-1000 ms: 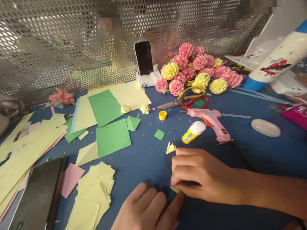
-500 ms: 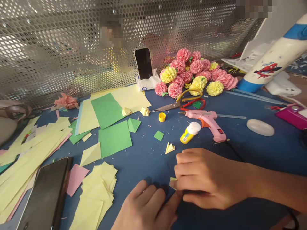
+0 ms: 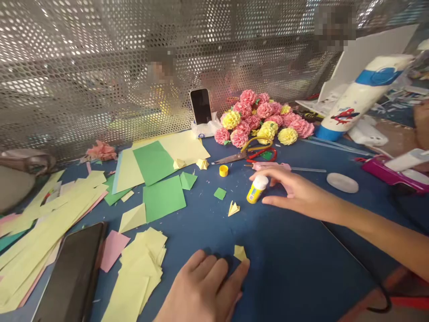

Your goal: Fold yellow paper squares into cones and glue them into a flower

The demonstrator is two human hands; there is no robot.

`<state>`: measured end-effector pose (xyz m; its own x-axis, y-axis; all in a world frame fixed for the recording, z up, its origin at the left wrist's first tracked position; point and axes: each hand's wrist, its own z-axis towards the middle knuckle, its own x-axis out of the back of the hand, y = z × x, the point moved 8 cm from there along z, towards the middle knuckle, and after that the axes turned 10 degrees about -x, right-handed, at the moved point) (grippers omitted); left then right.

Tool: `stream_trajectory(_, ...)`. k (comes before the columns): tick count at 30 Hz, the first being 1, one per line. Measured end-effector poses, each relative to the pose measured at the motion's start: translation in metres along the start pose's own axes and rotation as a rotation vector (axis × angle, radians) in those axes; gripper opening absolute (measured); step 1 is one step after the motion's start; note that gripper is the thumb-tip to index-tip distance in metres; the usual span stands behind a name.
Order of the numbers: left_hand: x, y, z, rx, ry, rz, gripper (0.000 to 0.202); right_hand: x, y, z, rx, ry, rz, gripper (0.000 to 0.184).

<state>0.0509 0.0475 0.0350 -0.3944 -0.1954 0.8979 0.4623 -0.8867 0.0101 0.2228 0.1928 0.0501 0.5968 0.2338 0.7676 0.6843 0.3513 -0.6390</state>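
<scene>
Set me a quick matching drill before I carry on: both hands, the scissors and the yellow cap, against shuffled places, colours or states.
1. left hand
2. right hand
3. scissors
4. yellow cap

A. one loop red, the other yellow
B. fingertip on a small folded yellow paper
C. between the blades and the small green square
D. thumb and fingers apart, at the white-topped yellow tube

Pairs: 1-B, 2-D, 3-A, 4-C

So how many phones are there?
2: the standing phone in front of the metal mesh, left of the paper flowers, and the flat phone at the near left, beside the pink paper.
</scene>
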Motion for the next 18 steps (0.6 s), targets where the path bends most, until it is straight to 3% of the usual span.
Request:
stream_trajectory(4,0.002,0.000,0.002,0.010,0.004,-0.011,0.032,-0.016,-0.010,0.001,0.033,-0.081,-0.028,0.032)
stream_trajectory(9,0.000,0.000,0.001,-0.002,0.005,-0.015,0.032,-0.013,-0.053,-0.011,0.200,-0.200,-0.051,0.039)
stream_trajectory(13,0.000,0.000,0.000,0.001,0.001,-0.021,0.032,-0.013,-0.073,-0.012,0.219,-0.250,0.156,0.033)
stream_trajectory(18,0.003,0.000,0.002,-0.006,-0.008,-0.023,0.032,-0.033,-0.079,-0.004,0.196,-0.331,0.317,0.018)
